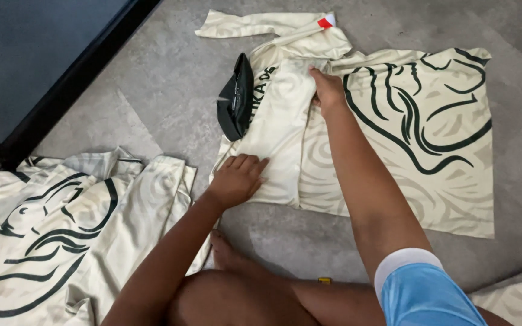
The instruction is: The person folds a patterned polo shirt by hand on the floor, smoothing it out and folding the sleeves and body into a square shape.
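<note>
- Cream shirt (pixel 394 139) with dark curvy lines lies flat on the grey floor (pixel 152 90), in front of the person.
- One side of the shirt is folded over toward the middle, so a plain cream strip runs down it.
- The right hand (pixel 327 89) is up near the top of the shirt. Its fingers pinch the cloth at the fold.
- The left hand (pixel 237 178) lies flat and open on the lower part of the folded strip. It presses the cloth down and grips nothing.
- A long sleeve (pixel 255 23) with a small red patch at its end stretches out past the top of the shirt.
- A small black cloth thing (pixel 235 99) rests on the left edge of the shirt, near the collar.
- Another cream shirt with the same dark lines (pixel 49 229) lies crumpled on the floor to the left, apart from the first one.
- A dark piece of furniture (pixel 37 60) stands at the top left.
- The person sits on the floor with a bare foot (pixel 228 253) near the shirt's bottom edge.
</note>
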